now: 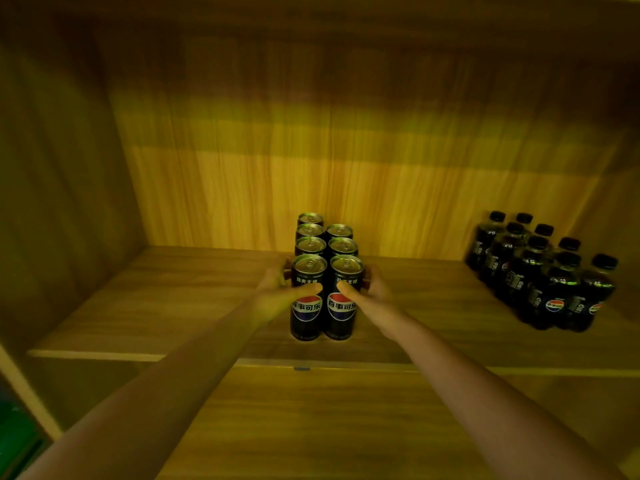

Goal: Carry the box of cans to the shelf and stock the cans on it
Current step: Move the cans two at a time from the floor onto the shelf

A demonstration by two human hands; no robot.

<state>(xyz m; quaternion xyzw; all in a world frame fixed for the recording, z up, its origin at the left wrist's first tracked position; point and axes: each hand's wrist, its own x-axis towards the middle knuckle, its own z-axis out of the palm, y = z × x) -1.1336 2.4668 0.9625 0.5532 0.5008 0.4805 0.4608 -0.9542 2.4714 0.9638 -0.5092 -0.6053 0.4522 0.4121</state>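
Note:
Several black cans with a red, white and blue logo stand in two rows on the wooden shelf (173,306). My left hand (277,289) grips the front left can (308,313), thumb across its face. My right hand (370,289) grips the front right can (343,313) in the same way. Both front cans stand upright and side by side near the shelf's front edge. More cans (325,237) line up behind them toward the back wall. No box is in view.
A shrink-wrapped pack of dark cola bottles (540,271) stands at the right of the same shelf. Wooden side walls close the shelf at left and right. A lower wooden surface (329,427) lies below the shelf's front edge.

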